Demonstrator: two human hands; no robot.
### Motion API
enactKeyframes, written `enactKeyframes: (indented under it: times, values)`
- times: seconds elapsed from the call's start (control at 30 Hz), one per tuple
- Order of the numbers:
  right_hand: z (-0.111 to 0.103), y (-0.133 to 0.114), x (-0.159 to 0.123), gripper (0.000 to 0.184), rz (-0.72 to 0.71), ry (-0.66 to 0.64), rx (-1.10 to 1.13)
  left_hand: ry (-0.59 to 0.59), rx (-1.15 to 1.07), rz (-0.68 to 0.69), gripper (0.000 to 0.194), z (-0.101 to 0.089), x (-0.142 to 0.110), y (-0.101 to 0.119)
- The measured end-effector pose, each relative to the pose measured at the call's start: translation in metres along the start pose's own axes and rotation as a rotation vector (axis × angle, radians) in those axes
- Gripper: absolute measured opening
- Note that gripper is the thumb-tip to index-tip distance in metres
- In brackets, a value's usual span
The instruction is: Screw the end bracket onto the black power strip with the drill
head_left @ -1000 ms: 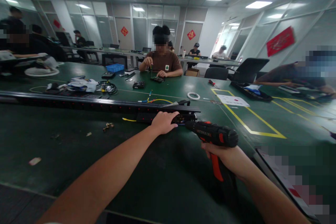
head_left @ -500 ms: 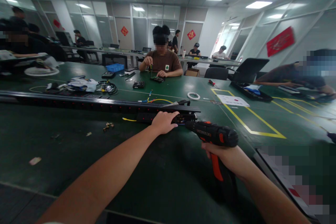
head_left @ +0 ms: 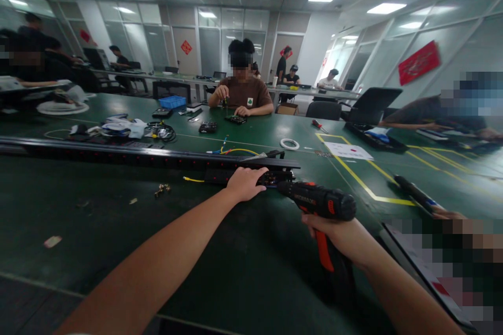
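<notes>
Green and broad, the surface [head_left: 220,251] carried a narrow black unit [head_left: 216,175], its long axis running left to right, alongside the near edge of a longer black rail [head_left: 157,157]. Over its right part lay the left hand [head_left: 244,184], the nearer one, thumb and fingers parted; whether they gripped it, one could not tell. Right of it, the right hand [head_left: 334,231] had its fingers wrapped round a drill [head_left: 322,200], chuck aimed leftward at the unit's right end, contact unclear.

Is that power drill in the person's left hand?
No, the right hand grips the drill, while the left hand rests on a black part.
</notes>
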State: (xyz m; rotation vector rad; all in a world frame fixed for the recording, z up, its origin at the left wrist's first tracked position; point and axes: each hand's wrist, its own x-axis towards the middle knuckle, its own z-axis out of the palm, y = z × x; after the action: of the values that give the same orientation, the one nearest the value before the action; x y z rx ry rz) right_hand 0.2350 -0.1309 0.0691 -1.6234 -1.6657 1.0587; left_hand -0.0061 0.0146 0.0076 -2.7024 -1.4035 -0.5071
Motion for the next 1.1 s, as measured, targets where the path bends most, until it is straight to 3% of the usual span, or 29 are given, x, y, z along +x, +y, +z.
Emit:
enactKeyframes:
  times: [0.43, 1.1]
  values:
    - [0.0001, -0.0012, 0.0008, 0.024, 0.018, -0.019, 0.102, -0.002, 0.005, -0.004, 0.063, 0.0009, -0.0005, -0.0009]
    - [0.0006, 0.0037, 0.0028, 0.020, 0.003, 0.005, 0.039, 0.020, 0.016, 0.007, 0.062, 0.0032, 0.0000, -0.0018]
